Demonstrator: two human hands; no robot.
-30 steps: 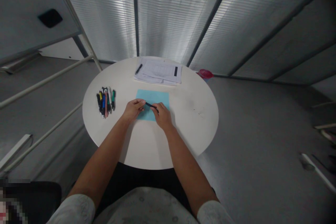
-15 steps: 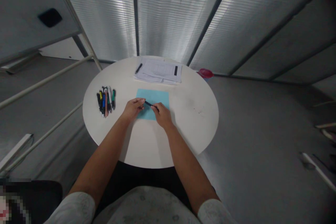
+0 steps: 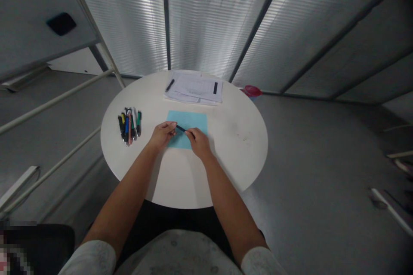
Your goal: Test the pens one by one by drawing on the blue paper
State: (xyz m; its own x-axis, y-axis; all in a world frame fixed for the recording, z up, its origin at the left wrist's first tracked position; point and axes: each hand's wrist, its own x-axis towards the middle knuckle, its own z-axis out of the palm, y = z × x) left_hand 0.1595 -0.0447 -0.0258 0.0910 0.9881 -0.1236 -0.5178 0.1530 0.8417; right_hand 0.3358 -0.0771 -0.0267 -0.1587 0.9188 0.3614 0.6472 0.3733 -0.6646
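Note:
Between my two hands is a dark pen, slanted down to the right over a light blue sheet of paper. My left hand pinches its left end with thumb and fingers. Closed around its right end is my right hand. Both hands cover parts of the sheet's lower half. Fingers hide the pen's two ends. Left of my left hand, several pens and markers lie side by side in a bunch, black, yellow, blue, pink, white and green among them.
The round white table stands in front of me. At its far side lies a stack of printed papers with a black pen on it. A pink-red basin-like object is beyond the table. Metal rails run along the left.
Both hands keep hold of the pen in nearly the same place. The whole view has shifted very slightly; nothing else visibly moved.

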